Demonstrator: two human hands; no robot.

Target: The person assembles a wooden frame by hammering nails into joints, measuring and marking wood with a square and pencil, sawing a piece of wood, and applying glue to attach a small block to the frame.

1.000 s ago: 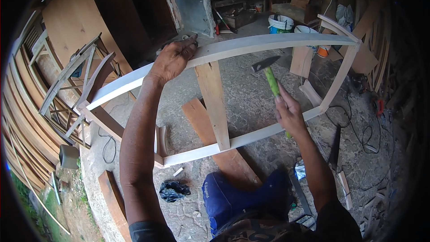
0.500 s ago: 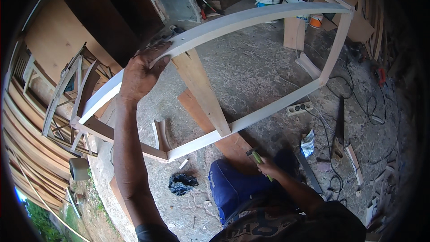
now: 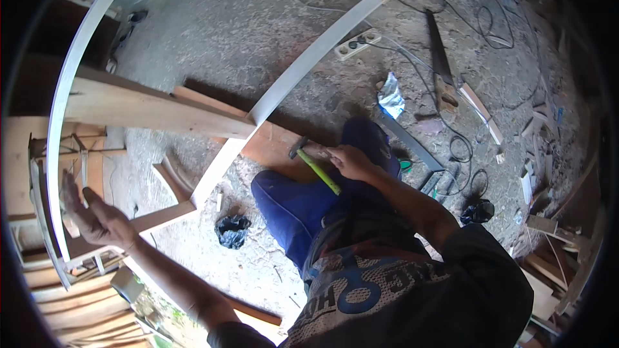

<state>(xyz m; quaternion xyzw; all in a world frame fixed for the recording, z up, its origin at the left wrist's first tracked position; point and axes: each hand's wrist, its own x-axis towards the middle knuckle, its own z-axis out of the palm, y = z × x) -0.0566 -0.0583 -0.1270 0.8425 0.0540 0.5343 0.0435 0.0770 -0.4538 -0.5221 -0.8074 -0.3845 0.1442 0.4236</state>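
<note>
A pale wooden frame (image 3: 213, 174) with curved rails and a crosspiece (image 3: 155, 106) stands tilted to my left. My left hand (image 3: 103, 222) is open, fingers spread, at the frame's lower left corner; whether it touches the wood I cannot tell. Low over my thigh, my right hand (image 3: 351, 161) has its fingers at a hammer (image 3: 318, 171) with a yellow-green handle and a dark head. Its grip looks loose, and part of the fingers is hard to make out. A reddish-brown board (image 3: 277, 149) lies on the floor under the frame, in front of my knees.
To the right lie a handsaw (image 3: 441, 58), a white power strip (image 3: 358, 44), cables, a silvery packet (image 3: 391, 96) and wood offcuts (image 3: 480, 113). A black plastic bag (image 3: 232, 231) sits left of my knee. A short curved wood piece (image 3: 173, 179) lies beyond the frame's near rail.
My left hand has come off the top rail and moved down and left, fingers spreading. The frame has shifted left in view as the view turned. The hammer stays with my right hand.
</note>
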